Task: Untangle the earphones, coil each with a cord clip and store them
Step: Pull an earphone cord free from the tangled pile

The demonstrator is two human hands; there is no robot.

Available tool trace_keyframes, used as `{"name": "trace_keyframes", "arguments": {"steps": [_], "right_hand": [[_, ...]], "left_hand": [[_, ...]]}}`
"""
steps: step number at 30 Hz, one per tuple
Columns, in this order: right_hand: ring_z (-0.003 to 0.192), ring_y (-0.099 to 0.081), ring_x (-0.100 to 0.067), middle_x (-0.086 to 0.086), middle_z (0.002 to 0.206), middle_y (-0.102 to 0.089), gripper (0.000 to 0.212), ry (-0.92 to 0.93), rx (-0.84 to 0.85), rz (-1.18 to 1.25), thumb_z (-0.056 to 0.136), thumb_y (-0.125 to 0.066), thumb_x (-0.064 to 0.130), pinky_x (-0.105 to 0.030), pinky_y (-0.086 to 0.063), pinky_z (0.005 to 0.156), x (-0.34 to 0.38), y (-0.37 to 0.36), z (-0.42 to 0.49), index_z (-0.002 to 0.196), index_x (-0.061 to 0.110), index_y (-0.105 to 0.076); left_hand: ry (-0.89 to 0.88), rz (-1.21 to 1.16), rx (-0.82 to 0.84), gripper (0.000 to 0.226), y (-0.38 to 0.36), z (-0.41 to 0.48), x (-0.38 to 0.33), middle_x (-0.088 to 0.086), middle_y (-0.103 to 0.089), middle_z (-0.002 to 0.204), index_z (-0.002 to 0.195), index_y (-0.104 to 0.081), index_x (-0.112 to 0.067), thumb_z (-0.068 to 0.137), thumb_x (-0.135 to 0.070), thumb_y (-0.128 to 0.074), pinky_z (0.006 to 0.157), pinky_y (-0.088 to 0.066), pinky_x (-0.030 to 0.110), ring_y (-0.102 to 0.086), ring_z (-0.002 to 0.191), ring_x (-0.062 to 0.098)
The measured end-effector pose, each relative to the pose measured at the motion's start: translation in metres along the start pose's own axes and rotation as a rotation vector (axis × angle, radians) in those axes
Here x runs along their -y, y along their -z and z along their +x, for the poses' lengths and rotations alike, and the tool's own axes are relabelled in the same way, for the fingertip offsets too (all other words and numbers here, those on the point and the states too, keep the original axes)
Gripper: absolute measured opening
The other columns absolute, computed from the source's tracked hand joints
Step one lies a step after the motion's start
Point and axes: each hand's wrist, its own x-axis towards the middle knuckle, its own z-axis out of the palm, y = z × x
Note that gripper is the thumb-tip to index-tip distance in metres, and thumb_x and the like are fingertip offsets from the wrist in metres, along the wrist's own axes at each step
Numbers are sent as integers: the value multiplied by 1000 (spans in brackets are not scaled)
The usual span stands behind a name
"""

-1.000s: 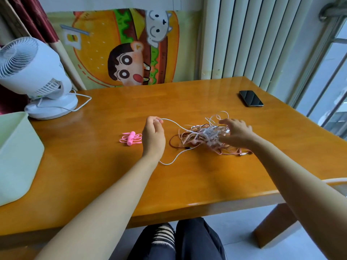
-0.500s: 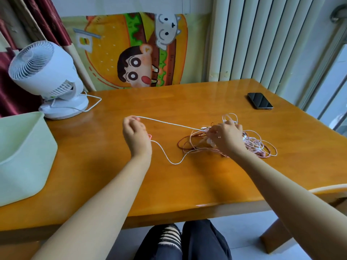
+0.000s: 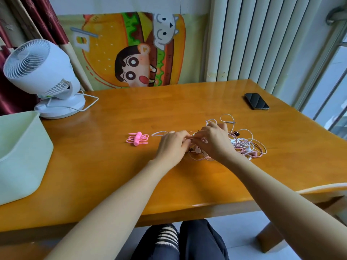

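The earphones (image 3: 244, 144) lie as 1 tangled heap of white and pink cords on the table (image 3: 112, 169), right of its middle. Both hands meet at the heap's left edge. The left hand (image 3: 172, 145) has its fingers bent, the tips pressed together on a cord where it enters the tangle. The right hand (image 3: 214, 142) is curled over the cords, its fingertips pinching strands just beside those of the left; its back covers much of the heap, so exactly which strand each hand holds cannot be told. A white cord loop (image 3: 159, 132) sticks out from under the left hand toward the left and lies flat on the wood.

Near that loop, and apart from it, lies a pink bundle (image 3: 138, 139) of loops cinched at the middle by a pink clip. A pale green bin (image 3: 22, 152) stands at the table's left edge, well apart from the hands. Behind it a white fan (image 3: 43, 76) sits on its round base, its cable trailing over the tabletop. A dark phone (image 3: 256, 101) lies flat near the far right corner, beyond the tangle. A cartoon poster (image 3: 135, 51) leans against the wall behind the table, with pale vertical slats (image 3: 253, 38) to its right.
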Motion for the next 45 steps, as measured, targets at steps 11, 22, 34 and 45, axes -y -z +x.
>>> {"name": "trace_keyframes", "arguments": {"steps": [11, 22, 34, 45], "right_hand": [[119, -51, -29, -8, 132, -57, 49, -311, 32, 184, 83, -67, 9, -43, -44, 94, -51, 32, 6, 130, 22, -57], [85, -65, -31, -10, 100, -69, 23, -299, -29, -289, 94, -56, 24, -30, -43, 59, -11, 73, 23, 112, 12, -65], [91, -68, -29, -11, 106, -71, 30, -56, 11, 59, 91, -51, -8, -34, -53, 70, -14, 28, 10, 104, 8, -73], [76, -62, -17, -1, 92, -64, 22, -276, -168, 214, 78, -77, 2, -28, -49, 69, -34, 31, 1, 97, 13, -72]], "left_hand": [[276, -304, -547, 24, 26, 4, 11, -6, -52, 67, 94, -57, -11, 104, -13, -35, 45, -30, 19, -43, 54, 5], [674, 41, -341, 25, 30, -9, 58, 16, -55, 129, 121, -55, -13, 100, -19, -44, 92, -40, 41, -49, 120, 36], [163, 281, 169, 21, -4, -18, 17, 4, -64, 109, 103, -70, -21, 90, -36, -66, 85, -44, 35, -54, 109, 25], [340, -599, -111, 20, 7, -12, 19, 2, -65, 79, 82, -50, -17, 100, -15, -41, 64, -52, 37, -59, 66, 17]]}}
